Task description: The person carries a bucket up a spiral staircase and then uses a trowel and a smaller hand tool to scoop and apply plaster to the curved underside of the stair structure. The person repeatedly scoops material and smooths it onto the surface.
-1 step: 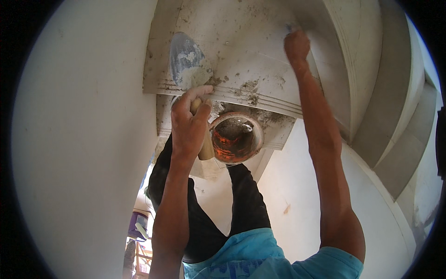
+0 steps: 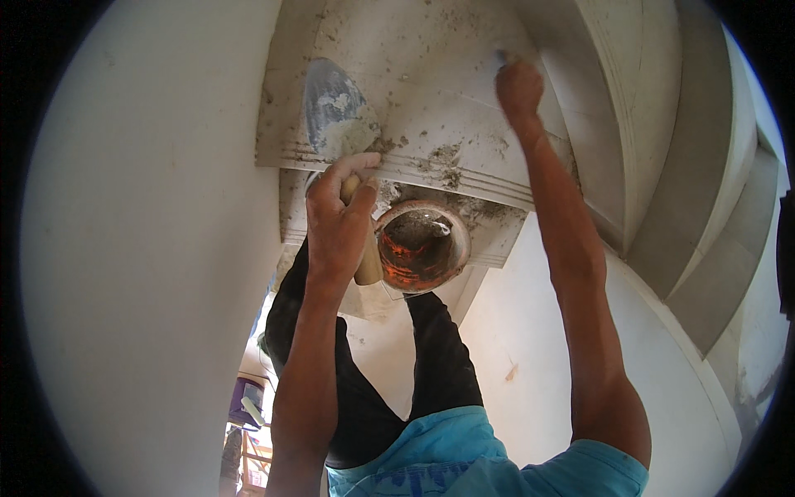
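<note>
In the left-centre of the frame, the left hand (image 2: pixel 335 207) is curled around the wooden handle (image 2: pixel 368 267) of a trowel, its forefinger reaching past the handle toward the upper middle. The trowel blade (image 2: pixel 325 99), smeared with pale mortar, points to the top of the frame over a speckled tread (image 2: pixel 443 87); whether it touches the tread, I cannot tell. At upper right, the right hand (image 2: pixel 520 89) is closed in a blurred fist around a small tool (image 2: pixel 502 57), too indistinct to name. A broad stretch of tread lies between blade and fist, giving sideways room. The tread's grooved front edge (image 2: pixel 489 189) crosses the middle of the frame; just below it, a bucket (image 2: pixel 465 244) with a dirty rim and orange inside stands over the lower step (image 2: pixel 507 222), close beside the handle. A white wall (image 2: pixel 149 248) bounds the tread on the left, while curving steps (image 2: pixel 694 178) rim the right. Black-trousered legs (image 2: pixel 443 356) fill the lower middle, below the bucket.
</note>
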`<action>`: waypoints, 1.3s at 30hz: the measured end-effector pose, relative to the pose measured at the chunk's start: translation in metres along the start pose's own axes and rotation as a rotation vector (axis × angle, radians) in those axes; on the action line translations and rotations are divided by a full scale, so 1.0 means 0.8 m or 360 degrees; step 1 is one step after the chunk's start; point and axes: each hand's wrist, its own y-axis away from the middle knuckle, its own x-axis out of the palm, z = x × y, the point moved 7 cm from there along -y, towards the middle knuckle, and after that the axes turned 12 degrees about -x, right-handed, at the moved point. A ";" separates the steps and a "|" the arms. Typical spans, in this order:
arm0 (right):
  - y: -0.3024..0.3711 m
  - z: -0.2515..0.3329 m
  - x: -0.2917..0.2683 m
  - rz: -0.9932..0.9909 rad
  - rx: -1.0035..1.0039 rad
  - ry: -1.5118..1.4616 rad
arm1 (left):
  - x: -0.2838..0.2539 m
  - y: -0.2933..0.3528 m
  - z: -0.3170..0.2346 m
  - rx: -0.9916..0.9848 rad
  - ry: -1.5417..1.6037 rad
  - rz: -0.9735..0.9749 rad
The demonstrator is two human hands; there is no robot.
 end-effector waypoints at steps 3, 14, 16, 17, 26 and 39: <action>0.066 0.106 -0.018 0.0132 -0.0404 -0.0512 | -0.010 -0.004 0.000 0.0136 -0.0133 -0.0066; 0.114 -0.065 -0.050 -0.0022 0.0134 -0.0070 | 0.000 -0.008 0.001 0.0113 -0.0128 -0.0012; 0.142 -0.029 -0.033 0.0003 0.0141 -0.0112 | -0.005 -0.010 0.001 0.0146 -0.0131 -0.0022; 0.155 0.008 -0.032 0.0127 0.0057 -0.0237 | -0.007 -0.010 0.004 0.0148 -0.0133 -0.0027; 0.114 -0.020 -0.090 -0.0258 0.0011 -0.0166 | -0.005 -0.008 0.002 0.0103 -0.0144 -0.0008; 0.167 0.009 -0.057 0.0126 -0.0110 -0.0214 | -0.011 -0.018 -0.001 0.0037 -0.0146 -0.0021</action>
